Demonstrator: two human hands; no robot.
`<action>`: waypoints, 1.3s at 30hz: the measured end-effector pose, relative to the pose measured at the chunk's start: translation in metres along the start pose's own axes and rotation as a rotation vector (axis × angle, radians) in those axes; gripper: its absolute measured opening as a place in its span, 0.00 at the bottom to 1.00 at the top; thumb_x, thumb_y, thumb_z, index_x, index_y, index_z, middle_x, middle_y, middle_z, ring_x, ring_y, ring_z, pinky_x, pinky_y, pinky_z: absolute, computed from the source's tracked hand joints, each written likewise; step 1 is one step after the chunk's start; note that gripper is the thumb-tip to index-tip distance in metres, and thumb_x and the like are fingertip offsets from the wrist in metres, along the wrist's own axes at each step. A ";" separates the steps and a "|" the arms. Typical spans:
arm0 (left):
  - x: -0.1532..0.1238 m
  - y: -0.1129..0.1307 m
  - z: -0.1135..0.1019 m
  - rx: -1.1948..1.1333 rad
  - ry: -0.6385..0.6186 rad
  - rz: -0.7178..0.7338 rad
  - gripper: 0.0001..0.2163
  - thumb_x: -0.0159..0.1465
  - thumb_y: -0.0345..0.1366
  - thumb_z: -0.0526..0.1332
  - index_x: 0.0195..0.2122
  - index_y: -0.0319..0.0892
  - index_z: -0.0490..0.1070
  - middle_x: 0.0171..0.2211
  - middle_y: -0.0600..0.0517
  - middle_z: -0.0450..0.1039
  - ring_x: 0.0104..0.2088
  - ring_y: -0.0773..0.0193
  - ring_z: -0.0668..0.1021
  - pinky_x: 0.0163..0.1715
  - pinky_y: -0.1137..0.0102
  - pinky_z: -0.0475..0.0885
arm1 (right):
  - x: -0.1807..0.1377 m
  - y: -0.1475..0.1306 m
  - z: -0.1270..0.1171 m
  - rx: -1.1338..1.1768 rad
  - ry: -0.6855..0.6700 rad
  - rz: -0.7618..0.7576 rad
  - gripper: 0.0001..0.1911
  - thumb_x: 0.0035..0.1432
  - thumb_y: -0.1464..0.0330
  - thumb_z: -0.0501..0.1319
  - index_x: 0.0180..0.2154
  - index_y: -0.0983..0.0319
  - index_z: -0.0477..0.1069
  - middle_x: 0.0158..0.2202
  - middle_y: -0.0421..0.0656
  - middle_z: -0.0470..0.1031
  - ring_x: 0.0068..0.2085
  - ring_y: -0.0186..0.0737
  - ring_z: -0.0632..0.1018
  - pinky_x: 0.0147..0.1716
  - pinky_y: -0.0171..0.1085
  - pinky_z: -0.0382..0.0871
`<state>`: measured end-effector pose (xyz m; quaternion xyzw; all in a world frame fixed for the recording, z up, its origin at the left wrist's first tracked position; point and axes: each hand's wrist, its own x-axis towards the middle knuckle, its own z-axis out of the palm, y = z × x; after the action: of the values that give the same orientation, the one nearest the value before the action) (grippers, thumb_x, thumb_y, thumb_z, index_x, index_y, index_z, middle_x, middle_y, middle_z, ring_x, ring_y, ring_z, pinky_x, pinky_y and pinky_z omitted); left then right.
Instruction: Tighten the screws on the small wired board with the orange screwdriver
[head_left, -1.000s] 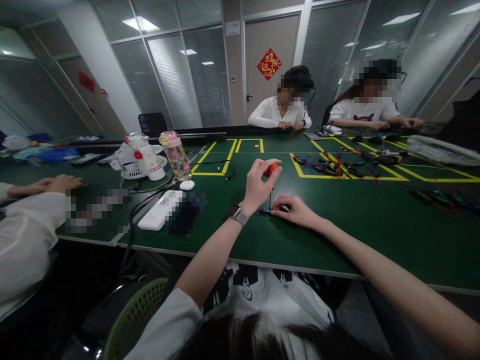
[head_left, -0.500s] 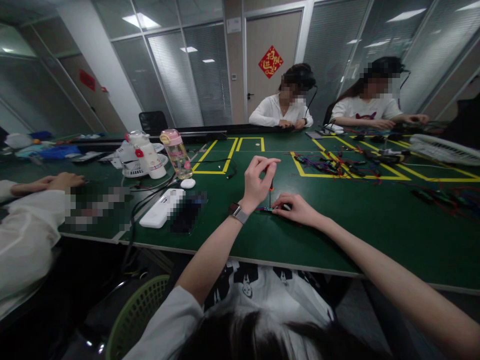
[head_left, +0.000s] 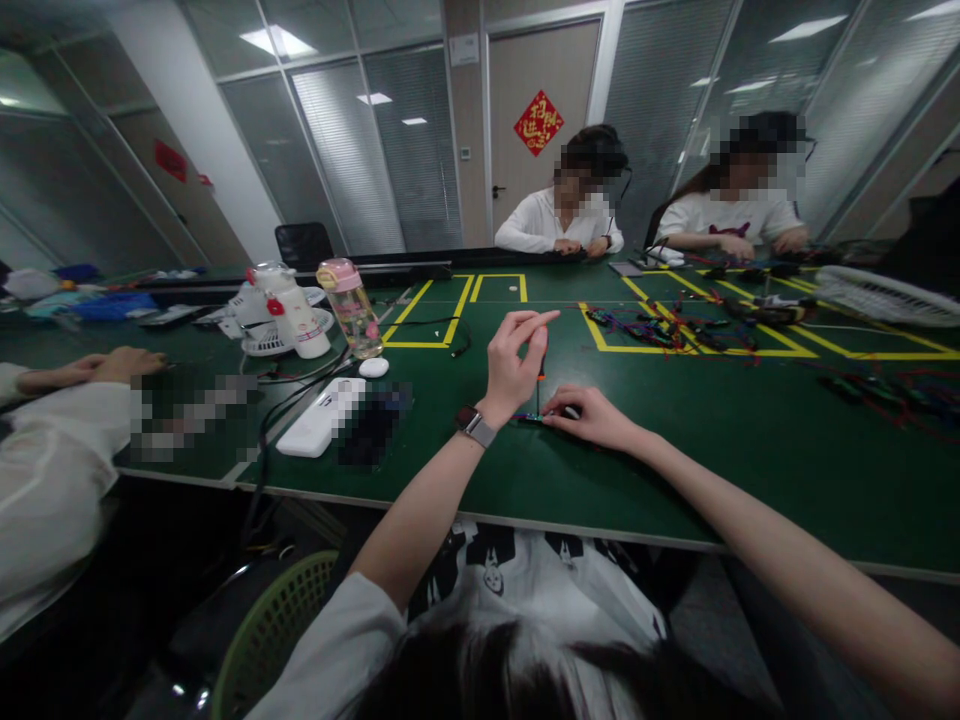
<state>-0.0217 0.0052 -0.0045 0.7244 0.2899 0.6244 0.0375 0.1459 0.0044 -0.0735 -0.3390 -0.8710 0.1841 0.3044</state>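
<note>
My left hand, with a watch on its wrist, is raised just above the table, fingers closed around the handle of a screwdriver. The handle is mostly hidden by the hand; an orange band and the thin dark shaft show below it. The shaft stands upright, its tip down at a small circuit board with coloured wires. Low on the table, my right hand pinches the board's right end, and its fingertips cover part of it.
A power bank, a white case and a pink-lidded bottle stand to the left on the green table. Wired boards lie at the back right. A co-worker's hands rest at far left; two people sit opposite.
My hands, the screwdriver and the board hold nearly the same place. Across the table, the right-hand person's hands have drawn in closer to the body. The view has shifted very slightly.
</note>
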 end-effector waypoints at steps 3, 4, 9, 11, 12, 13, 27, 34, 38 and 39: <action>-0.001 -0.001 0.001 -0.067 -0.020 -0.011 0.13 0.69 0.33 0.48 0.48 0.45 0.70 0.42 0.49 0.73 0.39 0.67 0.76 0.41 0.69 0.71 | 0.000 0.000 0.000 -0.003 0.002 0.002 0.09 0.56 0.63 0.62 0.33 0.62 0.77 0.28 0.44 0.74 0.31 0.38 0.74 0.33 0.36 0.67; -0.001 -0.001 0.002 -0.065 -0.012 -0.016 0.12 0.68 0.34 0.50 0.48 0.44 0.70 0.40 0.50 0.74 0.37 0.67 0.76 0.40 0.69 0.71 | 0.000 0.000 0.000 -0.003 0.000 0.002 0.09 0.56 0.63 0.62 0.33 0.62 0.77 0.28 0.43 0.74 0.31 0.38 0.74 0.33 0.36 0.67; -0.001 0.001 0.003 0.040 0.036 0.007 0.09 0.63 0.38 0.59 0.42 0.44 0.74 0.33 0.52 0.70 0.33 0.67 0.73 0.36 0.71 0.70 | 0.000 0.000 0.000 -0.002 -0.005 0.005 0.08 0.56 0.64 0.62 0.32 0.62 0.76 0.29 0.44 0.74 0.32 0.38 0.74 0.34 0.36 0.68; 0.000 0.001 0.002 0.036 0.033 0.008 0.09 0.65 0.38 0.57 0.43 0.45 0.74 0.35 0.51 0.70 0.35 0.67 0.74 0.38 0.70 0.70 | 0.000 0.000 0.000 -0.007 -0.006 0.007 0.08 0.56 0.64 0.62 0.33 0.62 0.76 0.29 0.44 0.74 0.32 0.38 0.74 0.34 0.36 0.68; 0.000 0.001 0.002 0.019 0.024 0.006 0.10 0.66 0.37 0.55 0.44 0.45 0.74 0.37 0.50 0.71 0.37 0.67 0.74 0.39 0.70 0.70 | 0.000 -0.001 -0.001 -0.009 -0.007 0.007 0.08 0.56 0.64 0.62 0.33 0.62 0.77 0.29 0.44 0.74 0.32 0.38 0.74 0.34 0.37 0.68; 0.000 0.000 0.002 -0.006 0.009 0.004 0.11 0.67 0.36 0.52 0.45 0.45 0.73 0.40 0.50 0.71 0.40 0.66 0.74 0.41 0.69 0.70 | 0.000 -0.001 -0.001 -0.012 -0.006 0.006 0.09 0.56 0.64 0.62 0.33 0.62 0.77 0.29 0.44 0.74 0.32 0.38 0.74 0.34 0.36 0.68; -0.001 0.001 0.000 0.018 -0.031 0.013 0.12 0.68 0.35 0.51 0.47 0.47 0.72 0.38 0.50 0.72 0.38 0.66 0.75 0.39 0.70 0.70 | 0.000 0.002 0.000 -0.016 -0.012 -0.002 0.09 0.56 0.63 0.62 0.33 0.62 0.77 0.29 0.44 0.75 0.32 0.38 0.74 0.33 0.36 0.67; 0.000 -0.001 0.003 -0.014 -0.059 0.001 0.12 0.66 0.34 0.54 0.49 0.43 0.70 0.39 0.49 0.74 0.37 0.67 0.76 0.39 0.70 0.71 | 0.000 0.000 -0.001 -0.017 -0.007 -0.007 0.09 0.56 0.64 0.62 0.33 0.62 0.77 0.28 0.43 0.74 0.31 0.37 0.74 0.33 0.36 0.67; 0.000 0.002 0.001 0.067 -0.002 0.003 0.07 0.62 0.38 0.60 0.39 0.43 0.74 0.31 0.52 0.69 0.32 0.68 0.72 0.35 0.71 0.70 | 0.000 -0.001 -0.001 -0.017 -0.004 0.006 0.09 0.56 0.63 0.62 0.32 0.62 0.77 0.28 0.44 0.74 0.31 0.37 0.74 0.33 0.36 0.67; 0.000 0.003 0.001 0.063 -0.005 0.000 0.08 0.63 0.38 0.59 0.40 0.44 0.74 0.32 0.52 0.69 0.32 0.67 0.72 0.35 0.71 0.70 | 0.000 -0.001 -0.001 -0.018 -0.004 0.010 0.09 0.56 0.63 0.62 0.32 0.62 0.77 0.28 0.44 0.74 0.31 0.37 0.74 0.33 0.36 0.67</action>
<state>-0.0201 0.0031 -0.0038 0.7266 0.3094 0.6133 0.0154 0.1463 0.0035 -0.0726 -0.3457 -0.8714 0.1787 0.2987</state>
